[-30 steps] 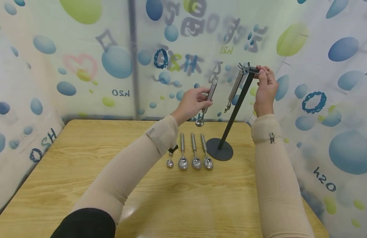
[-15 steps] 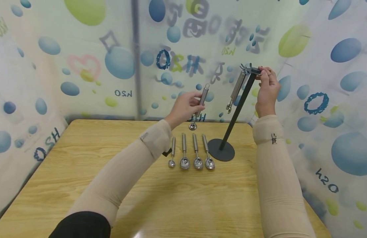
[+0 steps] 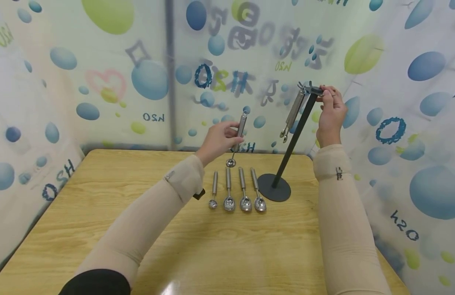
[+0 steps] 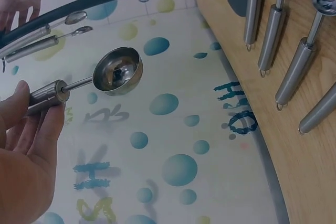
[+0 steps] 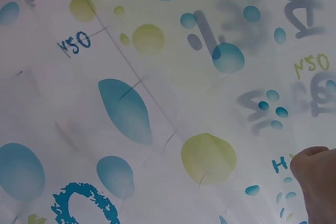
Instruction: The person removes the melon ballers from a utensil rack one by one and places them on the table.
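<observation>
My left hand (image 3: 217, 140) grips the handle of a small steel scoop (image 3: 242, 125) and holds it above the back of the table, bowl downward. In the left wrist view its round, deep bowl (image 4: 118, 72) shows beyond the fingertips. My right hand (image 3: 331, 114) holds the top of a black stand (image 3: 293, 137) between thumb and fingers; in the right wrist view only part of that hand (image 5: 317, 182) appears at the edge. Two scoops (image 4: 42, 41) hang from the stand's hooks, left of the post. The held scoop is apart from the stand.
Several scoops lie in a row on the wooden table (image 3: 227, 250), the left one (image 3: 214, 189) smaller than the right one (image 3: 258, 192). The stand's round base (image 3: 274, 187) sits right beside the row. A printed curtain (image 3: 113, 106) closes off the back and sides.
My left hand has moved left and downward with the scoop, away from the stand's hooks. My right hand has kept its hold on the top of the stand.
</observation>
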`<state>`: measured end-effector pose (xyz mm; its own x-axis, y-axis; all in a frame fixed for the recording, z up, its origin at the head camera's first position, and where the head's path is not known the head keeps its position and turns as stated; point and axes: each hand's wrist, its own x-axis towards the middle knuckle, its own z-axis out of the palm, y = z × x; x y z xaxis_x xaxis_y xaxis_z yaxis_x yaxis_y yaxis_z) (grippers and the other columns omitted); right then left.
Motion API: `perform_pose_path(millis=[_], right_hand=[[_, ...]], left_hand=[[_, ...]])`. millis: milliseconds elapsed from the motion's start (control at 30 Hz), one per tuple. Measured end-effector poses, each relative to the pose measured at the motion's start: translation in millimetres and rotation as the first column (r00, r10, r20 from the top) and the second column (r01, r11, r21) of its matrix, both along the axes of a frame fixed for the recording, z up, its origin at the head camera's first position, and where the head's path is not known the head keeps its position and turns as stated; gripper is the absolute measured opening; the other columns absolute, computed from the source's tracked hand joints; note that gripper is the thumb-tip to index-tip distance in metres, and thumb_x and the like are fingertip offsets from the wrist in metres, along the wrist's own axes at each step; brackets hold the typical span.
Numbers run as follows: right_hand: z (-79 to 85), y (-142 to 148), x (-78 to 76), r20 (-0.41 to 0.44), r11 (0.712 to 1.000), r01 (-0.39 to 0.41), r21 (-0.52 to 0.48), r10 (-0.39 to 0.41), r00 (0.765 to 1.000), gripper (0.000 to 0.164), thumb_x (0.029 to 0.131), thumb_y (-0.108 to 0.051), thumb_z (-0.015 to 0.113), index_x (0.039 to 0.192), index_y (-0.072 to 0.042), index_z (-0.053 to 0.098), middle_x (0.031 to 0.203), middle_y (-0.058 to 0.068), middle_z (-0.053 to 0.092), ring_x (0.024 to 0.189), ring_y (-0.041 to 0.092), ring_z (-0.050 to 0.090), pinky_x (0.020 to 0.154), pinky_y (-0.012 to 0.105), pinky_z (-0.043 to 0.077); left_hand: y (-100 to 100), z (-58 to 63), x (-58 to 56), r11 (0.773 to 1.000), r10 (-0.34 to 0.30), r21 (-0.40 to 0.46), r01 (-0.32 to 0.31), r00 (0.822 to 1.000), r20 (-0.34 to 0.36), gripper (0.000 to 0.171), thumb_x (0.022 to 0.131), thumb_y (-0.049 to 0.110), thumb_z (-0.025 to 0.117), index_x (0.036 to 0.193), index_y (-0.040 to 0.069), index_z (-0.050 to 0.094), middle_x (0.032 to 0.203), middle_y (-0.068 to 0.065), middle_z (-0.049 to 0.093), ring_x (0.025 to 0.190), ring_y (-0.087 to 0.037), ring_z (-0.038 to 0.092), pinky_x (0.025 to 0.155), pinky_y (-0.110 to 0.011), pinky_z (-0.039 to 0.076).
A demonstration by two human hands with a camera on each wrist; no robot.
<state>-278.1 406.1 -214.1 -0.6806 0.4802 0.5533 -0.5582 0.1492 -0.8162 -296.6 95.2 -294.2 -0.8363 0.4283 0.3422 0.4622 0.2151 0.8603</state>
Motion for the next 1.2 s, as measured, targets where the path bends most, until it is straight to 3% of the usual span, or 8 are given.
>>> perform_pose_path(millis=[700,1200], right_hand=[[1.1,-3.1,2.5,0.014,1.000,0.001,-0.011,-0.001,1.000,0.026,0.107,-0.024,0.055,0.122,-0.015,0.075,0.136,-0.005,0.056,0.101,0.012,0.058,0.089,0.021,0.036],[1.6,-4.9,4.2,0.025,1.000,0.009,-0.011,-0.009,1.000,0.027,0.107,-0.024,0.054,0.123,-0.015,0.074,0.137,-0.006,0.055,0.098,0.012,0.058,0.090,0.021,0.036]], left_hand=[[-23.6,-20.2,-4.2,0.999,0.039,0.018,-0.039,0.998,0.047,0.041,0.093,0.015,0.077,0.132,0.007,0.064,0.109,-0.009,0.073,0.101,-0.021,0.071,0.081,-0.037,0.060],[-39.4,-31.2,-2.1,0.997,0.076,-0.004,-0.076,0.995,0.059,0.038,0.092,0.018,0.078,0.128,0.012,0.067,0.112,-0.005,0.071,0.100,-0.021,0.070,0.080,-0.037,0.060]])
